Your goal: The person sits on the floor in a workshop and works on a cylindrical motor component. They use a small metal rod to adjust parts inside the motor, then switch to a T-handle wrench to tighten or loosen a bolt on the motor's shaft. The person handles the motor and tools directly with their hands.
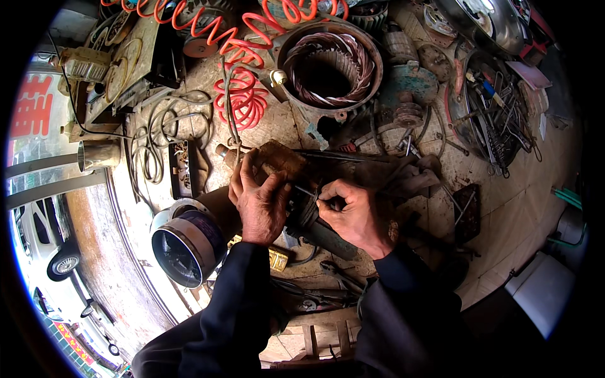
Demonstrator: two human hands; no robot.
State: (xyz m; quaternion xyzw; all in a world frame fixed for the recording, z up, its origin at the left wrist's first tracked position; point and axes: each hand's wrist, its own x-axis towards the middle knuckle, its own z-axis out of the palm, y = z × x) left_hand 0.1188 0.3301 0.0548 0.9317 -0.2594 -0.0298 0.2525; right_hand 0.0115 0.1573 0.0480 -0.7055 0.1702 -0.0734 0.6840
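In the middle of the head view, my left hand (257, 205) and my right hand (354, 215) face each other over a dark, greasy machine part (304, 217) with a rounded body. My right hand is closed, thumb and forefinger pinching the end of a thin metal rod (305, 190). The rod runs toward my left thumb. My left fingers are bent, the thumb pressed in; what they grip is mostly hidden. Just beyond them lies a brown, rusty block (282, 157). Below the part, a grey-green bar (337, 244) slants to the right.
A motor stator (293, 60) with copper windings stands beyond my hands, beside a coiled red air hose (242, 104). On the left is a white-rimmed cylindrical can (179, 249). A round tray of tools (491, 120) sits far right. Pliers (340, 274) lie near me.
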